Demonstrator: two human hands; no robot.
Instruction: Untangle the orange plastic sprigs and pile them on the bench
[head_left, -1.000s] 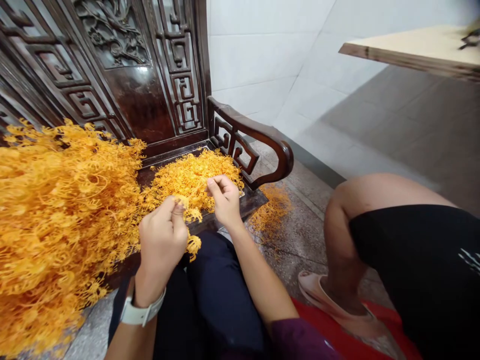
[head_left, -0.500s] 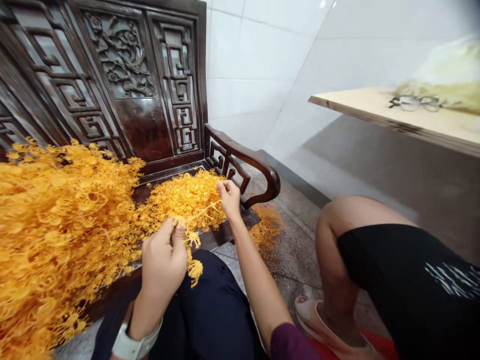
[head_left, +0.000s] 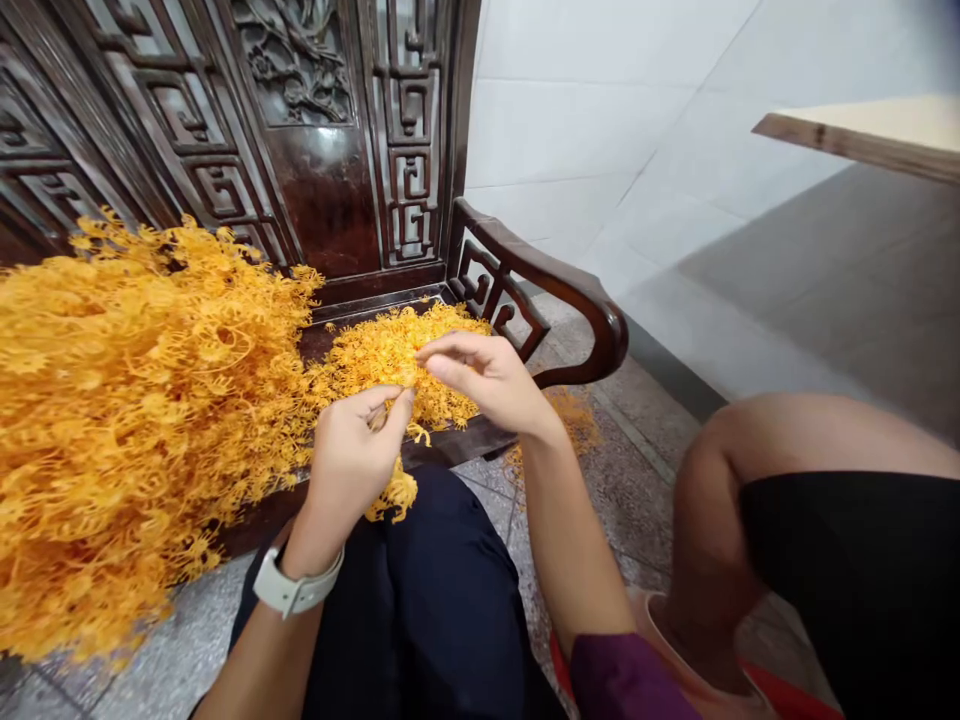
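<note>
The large orange heap (head_left: 150,420) runs past the left edge of view and covers the bench (head_left: 480,438) beneath it. Near the bench's front right corner, the right hand (head_left: 499,378) hides part of the smaller pile (head_left: 375,350); anything at its fingertips is too small to tell. The left hand (head_left: 358,450) partly hides a dangling orange piece (head_left: 396,495). A neighbour's leg (head_left: 810,430) is cut off rightward.

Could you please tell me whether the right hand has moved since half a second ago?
Yes, the right hand has moved left, away from the armrest, toward the left hand.
</note>
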